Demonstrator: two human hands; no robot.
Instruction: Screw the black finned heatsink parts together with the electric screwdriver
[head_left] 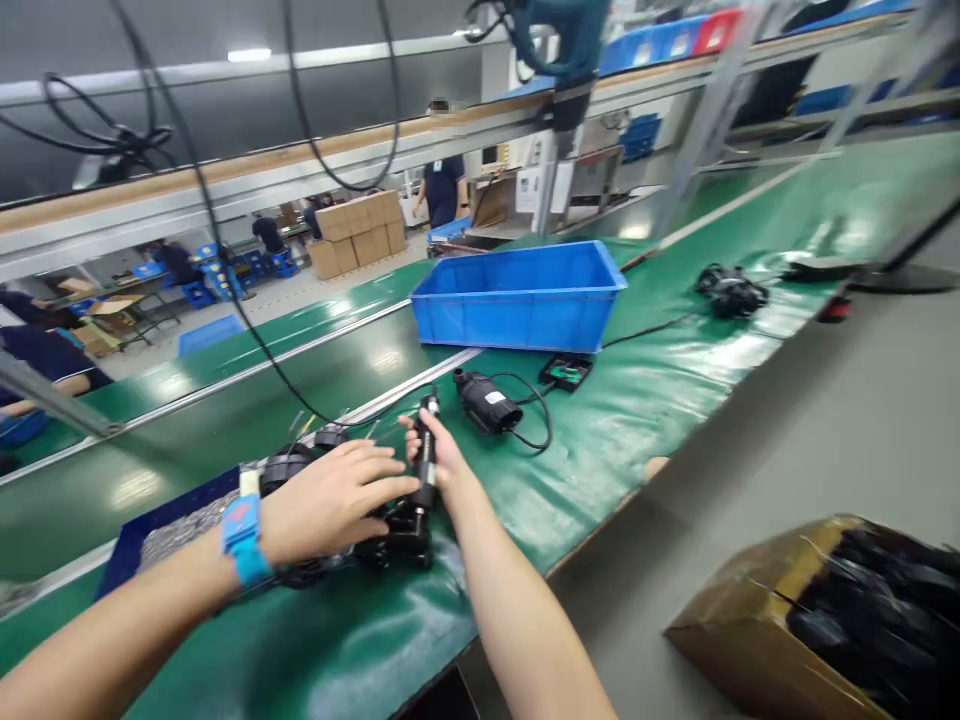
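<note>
My right hand [441, 457] grips a slim black screwdriver-like tool [426, 450], held upright over a black pump-like assembly [401, 530] on the green belt [600, 440]. My left hand [337, 500], with a blue wrist strap [244, 540] on the arm, lies flat on top of that assembly, fingers spread. More black round parts [289, 465] sit just behind the left hand.
A second black pump with a cable [487, 402] lies further along the belt, next to a small green-and-black board [566, 373]. A blue bin [517, 295] stands behind. Another black part [731, 290] rests far right. A cardboard box of black parts [825, 620] sits on the floor. People work in the background.
</note>
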